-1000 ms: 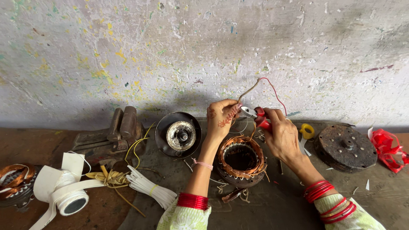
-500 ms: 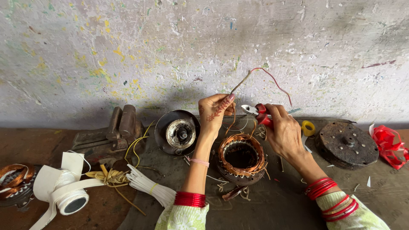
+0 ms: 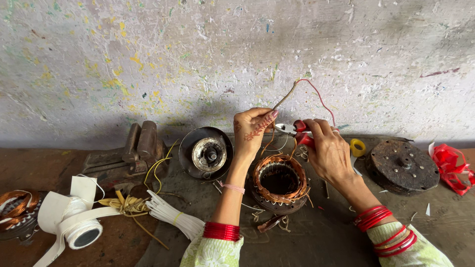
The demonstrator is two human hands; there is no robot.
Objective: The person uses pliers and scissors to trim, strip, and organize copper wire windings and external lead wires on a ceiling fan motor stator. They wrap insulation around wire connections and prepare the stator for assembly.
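Observation:
A round motor stator wound with copper wire (image 3: pixel 279 182) sits on the dark mat in the middle. Above it my left hand (image 3: pixel 252 131) pinches a thin sleeved lead wire (image 3: pixel 289 95) that rises toward the wall and loops back as a red wire (image 3: pixel 322 101). My right hand (image 3: pixel 329 151) grips red-handled pliers (image 3: pixel 296 129), whose metal jaws point left at the wire just beside my left fingers. Both wrists wear red bangles.
A round motor cover with a bearing (image 3: pixel 206 153) lies left of the stator, a bench vise (image 3: pixel 129 153) further left. White tape roll (image 3: pixel 79 227), white sleeves (image 3: pixel 173 217), a copper coil (image 3: pixel 15 210), a rusty disc (image 3: pixel 402 164), yellow tape (image 3: pixel 357 147) and red plastic (image 3: pixel 452 165) lie around.
My left hand has lifted the wire higher, away from the stator, and the wire now stands taller against the wall. My right hand with the pliers stayed near the wire's base.

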